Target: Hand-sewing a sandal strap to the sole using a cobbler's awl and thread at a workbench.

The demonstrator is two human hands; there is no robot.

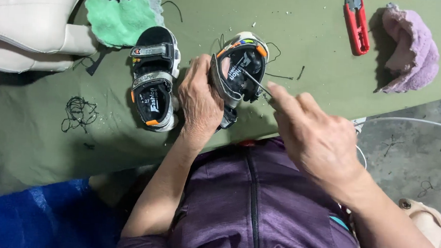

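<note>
My left hand [199, 99] grips a small child's sandal [239, 64], black with grey straps and orange trim, held tilted on its side above the green table [39, 124]. My right hand [310, 134] pinches a thin metal needle-like tool [255, 82] whose tip reaches into the sandal's footbed. A matching sandal [155, 78] lies flat on the table just left of my left hand.
A green cloth [120, 19] and a cream padded object [29, 23] lie at the far left. Red-handled snips [356, 25] and a pink-purple cloth [410, 48] sit at the far right. Loose black thread [79, 114] lies on the table. A white cable [412, 120] crosses the floor.
</note>
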